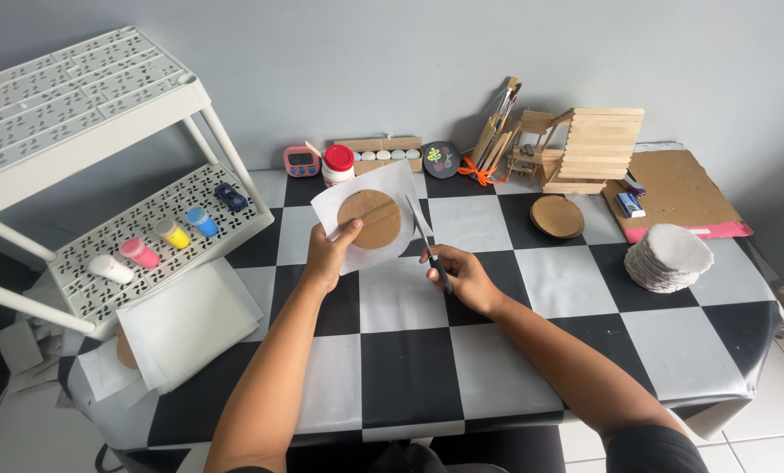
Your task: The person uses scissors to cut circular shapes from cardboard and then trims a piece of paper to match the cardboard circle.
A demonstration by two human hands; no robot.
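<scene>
Two hands up over the checkered table: left hand pinches white paper w/ a brown cardboard disc against it, held clear so blades reach. Right hand closed round scissors, blades at paper edge. Shelf tray holds paint bottles.

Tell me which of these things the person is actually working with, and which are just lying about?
In use:
left hand holding white paper with a cardboard disc
right hand holding scissors

Lying about:
paint bottles on the white rack
stack of white discs
wooden stick model
red-lidded jar
spare paper sheets
</scene>
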